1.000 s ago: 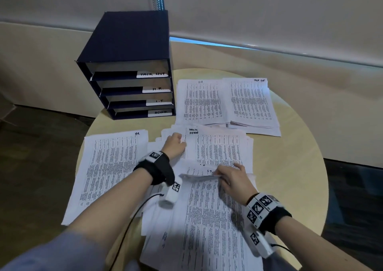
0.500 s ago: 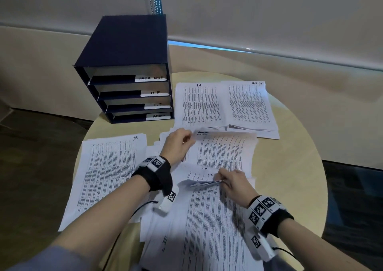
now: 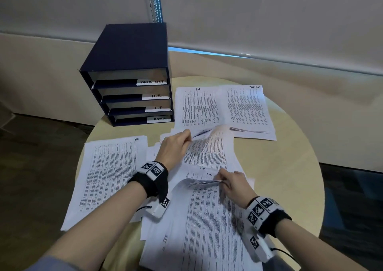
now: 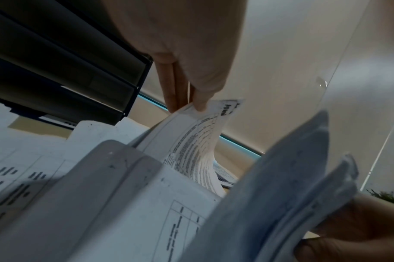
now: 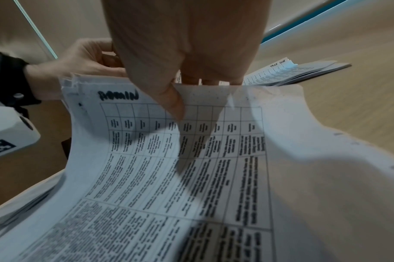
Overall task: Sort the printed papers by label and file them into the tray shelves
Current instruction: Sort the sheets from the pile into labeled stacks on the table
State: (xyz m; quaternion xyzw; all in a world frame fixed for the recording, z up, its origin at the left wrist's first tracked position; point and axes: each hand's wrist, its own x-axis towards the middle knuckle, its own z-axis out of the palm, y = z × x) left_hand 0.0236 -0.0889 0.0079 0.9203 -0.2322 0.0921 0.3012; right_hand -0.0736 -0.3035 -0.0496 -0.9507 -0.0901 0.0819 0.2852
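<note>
Fingers and thumb of the left hand pinch the top corner of a thin sheaf of printed sheets, lifting that end so the paper curls up off the middle pile; in the left wrist view the raised corner bears a handwritten label, too smeared to read. Curled fingers of the right hand grip the top edge of a second bundle, nearer the person, its far end bent upward while the rest lies on the loose sheets below. From the right wrist view the thumb presses the upper face of this bundle and the top page reads "ADMIN". Both bundles sit near the centre of the round table. To the left lies a flat stack marked HR. At the far side two more stacks lie side by side, one marked I.T. and one marked TASK LIST, their inner edges overlapping. At the table's far left edge stands the dark blue tray unit, its four shelves labelled from top to bottom TASK LIST, H.R., I.T. and ADMIN; no paper shows in any shelf opening.
</note>
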